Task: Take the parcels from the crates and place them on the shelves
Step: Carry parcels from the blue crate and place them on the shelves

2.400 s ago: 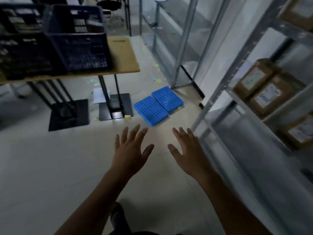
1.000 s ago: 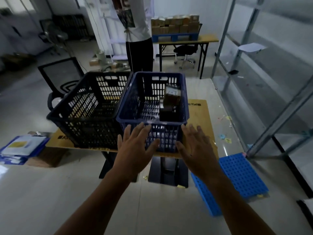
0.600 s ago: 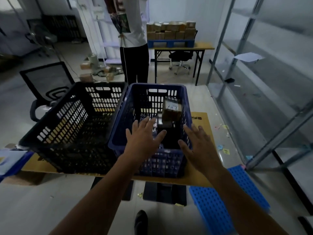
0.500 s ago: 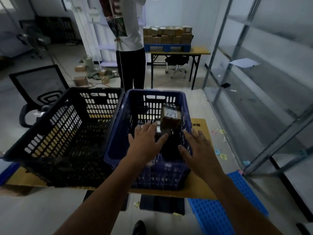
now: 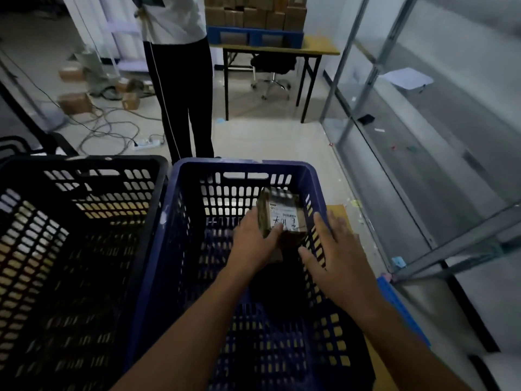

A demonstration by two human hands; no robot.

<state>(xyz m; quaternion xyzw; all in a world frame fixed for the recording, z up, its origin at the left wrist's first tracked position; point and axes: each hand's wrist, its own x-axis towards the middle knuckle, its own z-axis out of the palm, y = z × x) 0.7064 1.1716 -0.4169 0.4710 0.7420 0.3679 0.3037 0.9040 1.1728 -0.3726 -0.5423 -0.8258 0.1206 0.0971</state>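
A brown cardboard parcel [image 5: 284,214] with a white label stands tilted against the far right wall inside the blue crate [image 5: 180,221]. My left hand [image 5: 253,244] reaches into the crate and grips the parcel's left side, thumb lying on its labelled face. My right hand [image 5: 335,255] hovers flat with spread fingers over the crate's right rim, just right of the parcel, not touching it. A black crate [image 5: 84,176] stands beside the blue one on the left; its inside is too dark to read.
A person in dark trousers [image 5: 183,103] stands just behind the crates. Metal shelving [image 5: 375,71] runs along the right. A far table [image 5: 270,48] carries stacked boxes. Cables and small boxes [image 5: 76,101] litter the floor at left. A blue pallet [image 5: 394,300] lies at lower right.
I turned from the shelves to the crates and stepped close. Both hands moved forward over the blue crate, and my left hand has taken hold of the parcel.
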